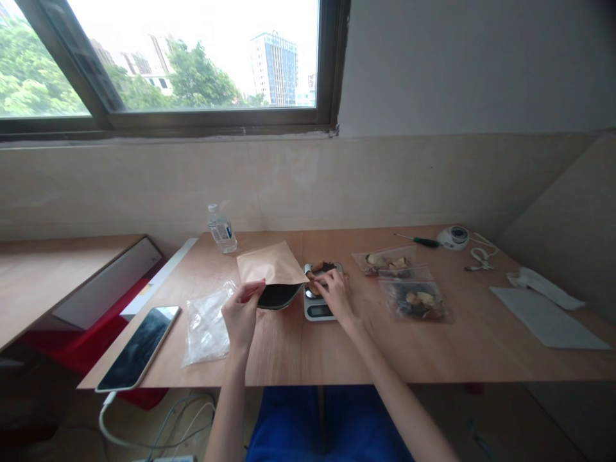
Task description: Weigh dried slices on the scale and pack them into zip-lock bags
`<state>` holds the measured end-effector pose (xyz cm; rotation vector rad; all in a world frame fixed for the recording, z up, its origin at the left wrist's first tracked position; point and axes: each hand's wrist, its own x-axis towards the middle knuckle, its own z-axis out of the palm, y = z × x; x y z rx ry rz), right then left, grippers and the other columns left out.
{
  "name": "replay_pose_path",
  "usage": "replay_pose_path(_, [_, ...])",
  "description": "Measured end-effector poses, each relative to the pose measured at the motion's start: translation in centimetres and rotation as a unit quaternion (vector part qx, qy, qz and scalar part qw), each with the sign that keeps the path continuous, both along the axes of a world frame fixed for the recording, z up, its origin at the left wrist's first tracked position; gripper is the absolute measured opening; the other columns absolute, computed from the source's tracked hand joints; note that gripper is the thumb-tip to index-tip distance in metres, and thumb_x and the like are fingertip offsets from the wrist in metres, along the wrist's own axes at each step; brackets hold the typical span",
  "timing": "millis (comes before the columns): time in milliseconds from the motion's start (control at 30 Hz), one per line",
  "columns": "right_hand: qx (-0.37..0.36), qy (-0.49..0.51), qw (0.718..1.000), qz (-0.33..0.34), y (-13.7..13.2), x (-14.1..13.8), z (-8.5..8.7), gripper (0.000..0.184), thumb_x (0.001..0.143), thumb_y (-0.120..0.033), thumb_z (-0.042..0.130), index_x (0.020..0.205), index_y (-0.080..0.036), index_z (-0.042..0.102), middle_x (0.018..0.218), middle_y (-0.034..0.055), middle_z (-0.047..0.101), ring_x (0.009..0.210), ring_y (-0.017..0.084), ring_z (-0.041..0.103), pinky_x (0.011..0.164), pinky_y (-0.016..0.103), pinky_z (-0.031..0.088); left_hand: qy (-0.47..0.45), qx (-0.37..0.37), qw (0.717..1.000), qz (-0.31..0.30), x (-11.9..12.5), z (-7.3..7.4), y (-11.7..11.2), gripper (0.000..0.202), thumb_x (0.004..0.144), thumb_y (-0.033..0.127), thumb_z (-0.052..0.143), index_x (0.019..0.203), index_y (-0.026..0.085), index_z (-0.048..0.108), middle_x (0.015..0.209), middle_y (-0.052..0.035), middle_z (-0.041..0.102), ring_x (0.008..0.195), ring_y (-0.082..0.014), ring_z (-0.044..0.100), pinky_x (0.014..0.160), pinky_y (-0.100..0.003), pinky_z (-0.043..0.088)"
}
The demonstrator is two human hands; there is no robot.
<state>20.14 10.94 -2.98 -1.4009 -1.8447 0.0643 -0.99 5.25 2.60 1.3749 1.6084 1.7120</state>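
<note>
Paper bag gapes in the left grip, beside a scale.

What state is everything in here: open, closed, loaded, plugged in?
Paper bag: open
Scale: loaded with brown pieces, display unreadable
Phone: cable plugged in
Bottle: standing, cap on
Far pouch: filled, seal unclear
Near pouch: filled, seal unclear
Clear bag: crumpled
White cord: bundled
Screwdriver: lying flat
Window: open or shut, cannot tell

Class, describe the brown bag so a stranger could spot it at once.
Find the wooden table below the window. At the table's middle, the left hand holds the brown bag by its dark, open mouth. Unlike the clear plastic bags on either side, it is opaque.
</note>
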Motion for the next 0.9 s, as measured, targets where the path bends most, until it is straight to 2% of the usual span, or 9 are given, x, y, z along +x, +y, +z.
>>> replay_pose_path(133, [0.014, 0.015, 1.0, -0.022, -0.4, 1.0, 0.5, 0.018, 0.087, -0.03, 0.048, 0.091, -0.021, 0.063, 0.091, 0.0076, 0.057, 0.087, 0.023, 0.054, 0.08, 0.037, 0.042, -0.009, 0.008, 1.0, -0.006, -0.2, -0.2, 0.2, 0.013, 0.072, 0.029, 0.064, 0.08, 0.02, 0.069, 0.087, -0.0025, 0.073, 0.086, -0.0188, 0.067, 0.079, -0.028, 0.051])
replay_pose_path(267, [0.02, 0.045, 0.999, -0.022, -1.9, 2.8, 0.7, 0.021, 0.087, -0.023, 0.042, 0.094, -0.019, 0.062, 0.093, 0.0081, 0.057, 0.09, 0.022, 0.054, 0.081, 0.035, 0.042, 0.004, 0.007, 1.0, -0.001, -0.2, -0.4, 0.3, 0.015, 0.072, 0.031, 0.064, 0.081, 0.02, 0.069, 0.087, -0.0025, 0.073, 0.086, -0.0189, 0.067, 0.078, -0.029, 0.052])
replay_pose_path(400, [0.016, 0.034, 0.999, -0.037, -3.3, 4.1, 0.5, 0.022, 0.087, -0.02, 0.041, 0.095, -0.019, 0.062, 0.094, 0.0084, 0.056, 0.091, 0.022, 0.053, 0.083, 0.036, 0.041, 0.011, 0.001, 1.0, -0.004, 0.1, -0.5, 0.5, 0.015, 0.073, 0.032, 0.064, 0.08, 0.021, 0.069, 0.087, -0.0016, 0.073, 0.085, -0.0183, 0.067, 0.078, -0.028, 0.052])
replay_pose_path(567, [-0.001, -0.028, 0.998, -0.05, -3.9, 4.0, 0.3, 0.024, 0.085, -0.024, 0.046, 0.102, -0.022, 0.062, 0.105, 0.0105, 0.053, 0.098, 0.025, 0.05, 0.084, 0.04, 0.039, 0.056, -0.034, 0.998, -0.01, -0.6, -2.4, 2.6, 0.018, 0.075, 0.034, 0.059, 0.084, 0.021, 0.067, 0.092, -0.0015, 0.072, 0.086, -0.0185, 0.066, 0.078, -0.029, 0.052])
replay_pose_path(700, [-0.009, -0.043, 0.998, -0.046, -3.9, 4.0, 0.2, 0.025, 0.085, -0.027, 0.048, 0.106, -0.022, 0.06, 0.109, 0.0109, 0.052, 0.098, 0.025, 0.05, 0.084, 0.041, 0.039, 0.123, -0.072, 0.99, 0.009, -2.2, -4.0, 4.6, 0.017, 0.079, 0.027, 0.049, 0.084, 0.022, 0.064, 0.097, -0.0032, 0.071, 0.093, -0.0196, 0.064, 0.084, -0.032, 0.048])
replay_pose_path(833, [-0.011, -0.03, 0.998, -0.053, -4.1, 4.8, -0.3, 0.026, 0.085, -0.028, 0.047, 0.108, -0.022, 0.059, 0.111, 0.011, 0.052, 0.101, 0.026, 0.049, 0.086, 0.041, 0.038, 0.213, -0.055, 0.975, 0.019, -2.9, -4.1, 3.2, 0.023, 0.081, 0.023, 0.042, 0.094, 0.02, 0.061, 0.105, -0.0082, 0.065, 0.11, -0.0229, 0.055, 0.093, -0.035, 0.04])
replay_pose_path(900, [-0.006, -0.015, 0.998, -0.06, -4.3, 5.2, -0.7, 0.026, 0.086, -0.029, 0.046, 0.107, -0.022, 0.058, 0.109, 0.0106, 0.052, 0.101, 0.025, 0.049, 0.087, 0.041, 0.037, 0.256, -0.049, 0.965, 0.043, -2.7, -4.0, 1.6, 0.026, 0.083, 0.025, 0.039, 0.099, 0.018, 0.059, 0.105, -0.0097, 0.063, 0.108, -0.024, 0.054, 0.092, -0.036, 0.04])
